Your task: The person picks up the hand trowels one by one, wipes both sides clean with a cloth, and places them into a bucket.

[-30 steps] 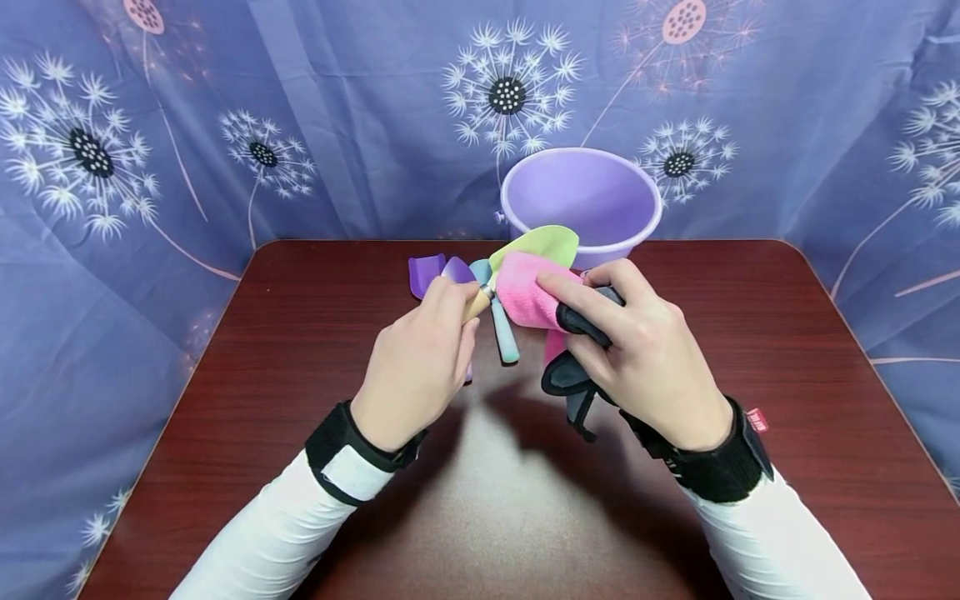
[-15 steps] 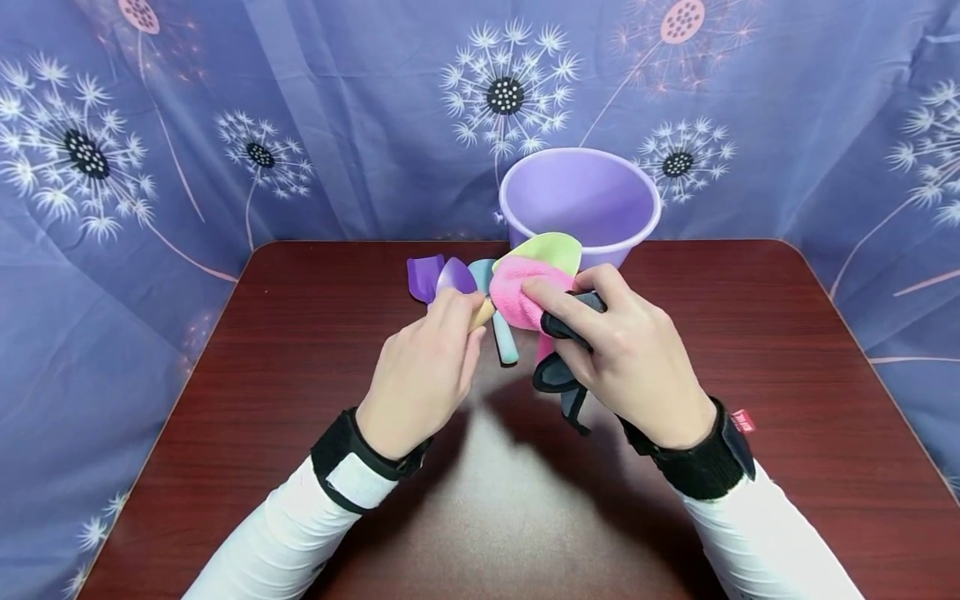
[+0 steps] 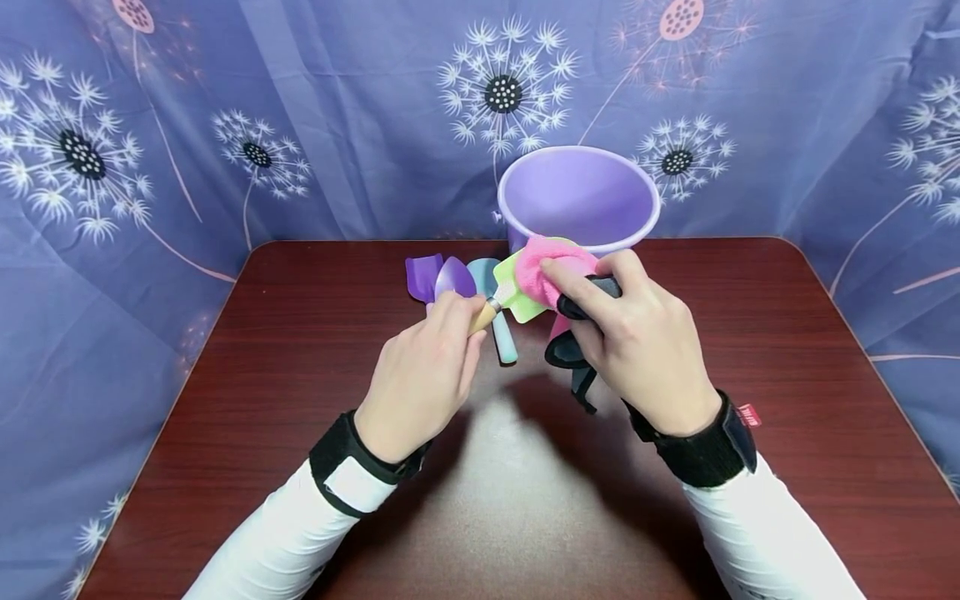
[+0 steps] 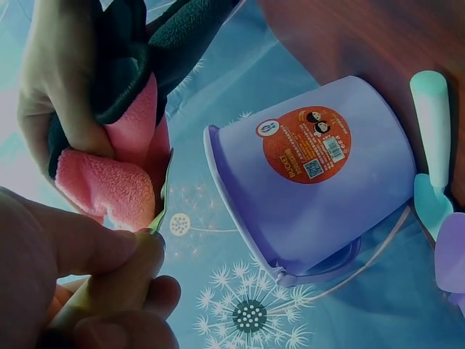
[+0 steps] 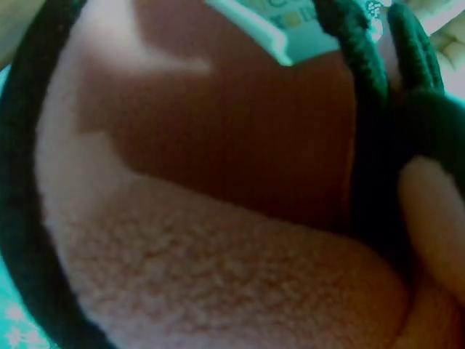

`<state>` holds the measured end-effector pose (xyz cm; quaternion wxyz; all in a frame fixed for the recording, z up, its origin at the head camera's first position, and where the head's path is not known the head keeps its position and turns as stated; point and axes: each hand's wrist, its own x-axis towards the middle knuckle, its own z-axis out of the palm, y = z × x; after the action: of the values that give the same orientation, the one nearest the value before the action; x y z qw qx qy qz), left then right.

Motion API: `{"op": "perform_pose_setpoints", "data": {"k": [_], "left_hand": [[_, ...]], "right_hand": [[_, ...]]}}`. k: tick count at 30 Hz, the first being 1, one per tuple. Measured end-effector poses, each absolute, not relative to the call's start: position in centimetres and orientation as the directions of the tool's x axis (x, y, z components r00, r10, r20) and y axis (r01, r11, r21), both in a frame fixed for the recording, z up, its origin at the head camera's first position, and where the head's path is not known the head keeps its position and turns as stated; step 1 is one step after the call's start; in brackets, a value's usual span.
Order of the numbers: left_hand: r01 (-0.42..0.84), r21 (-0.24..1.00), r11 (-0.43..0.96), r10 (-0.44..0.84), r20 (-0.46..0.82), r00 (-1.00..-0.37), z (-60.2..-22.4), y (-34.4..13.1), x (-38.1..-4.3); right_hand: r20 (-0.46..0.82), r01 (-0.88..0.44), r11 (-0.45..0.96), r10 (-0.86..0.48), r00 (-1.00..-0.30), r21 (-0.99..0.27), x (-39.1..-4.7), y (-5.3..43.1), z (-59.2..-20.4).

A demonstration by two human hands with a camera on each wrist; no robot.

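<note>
the left hand (image 3: 420, 371) of the person is closed around the yellow handle (image 3: 482, 319) of a green trowel (image 3: 528, 311); its fingers are bent, and the thumb lies along the handle. the right hand (image 3: 648, 333) holds a bunched cloth (image 3: 551, 271) between its fingers and presses it against the blade of the trowel. in the right wrist view the cloth fills most of the picture and is blurred, so from there i cannot tell the exact place of each finger.

the trowel is held up above the bench (image 3: 262, 375), between the two hands, with its blade pointing to the right and away from the person. the blade is light green, and a big part of it is covered by the cloth. a shiny ring joins it to the handle. the cloth is pink and fluffy, with dark grey parts and black borders, and one end hangs below the right hand.

behind the blade stands a purple bucket (image 4: 341, 211) with an orange label (image 4: 305, 144) on its wall. to the left of it, on the bench, lie a blue trowel (image 3: 505, 337) and two purple tools (image 3: 424, 277), near to each other.
</note>
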<state>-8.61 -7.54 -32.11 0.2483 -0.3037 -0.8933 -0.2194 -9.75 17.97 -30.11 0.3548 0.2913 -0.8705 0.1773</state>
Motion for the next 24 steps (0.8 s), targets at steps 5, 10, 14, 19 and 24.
{"op": "perform_pose_setpoints", "data": {"k": [5, 10, 14, 19, 24], "left_hand": [[0.653, 0.25, 0.715, 0.428, 0.582, -0.692, -32.2, -7.7, -8.7], [0.657, 0.252, 0.71, 0.425, 0.59, -0.686, -32.1, -7.7, -8.7], [0.656, 0.249, 0.713, 0.422, 0.594, -0.685, -32.1, -7.8, -8.8], [0.658, 0.248, 0.711, 0.42, 0.6, -0.681, -32.1, -7.8, -8.9], [0.652, 0.259, 0.712, 0.419, 0.589, -0.691, -32.2, -7.8, -9.0]], "right_hand": [[0.742, -0.608, 0.788, -0.348, -0.573, -0.1, -10.0, 18.5, -30.1], [0.756, -0.579, 0.809, -0.315, -0.574, -0.102, -10.2, 19.1, -30.0], [0.765, -0.555, 0.824, -0.282, -0.58, -0.117, -10.4, 19.4, -30.0], [0.768, -0.53, 0.837, -0.25, -0.589, -0.134, -10.6, 19.6, -30.0], [0.766, -0.519, 0.843, -0.239, -0.597, -0.141, -10.7, 19.6, -30.1]]}}
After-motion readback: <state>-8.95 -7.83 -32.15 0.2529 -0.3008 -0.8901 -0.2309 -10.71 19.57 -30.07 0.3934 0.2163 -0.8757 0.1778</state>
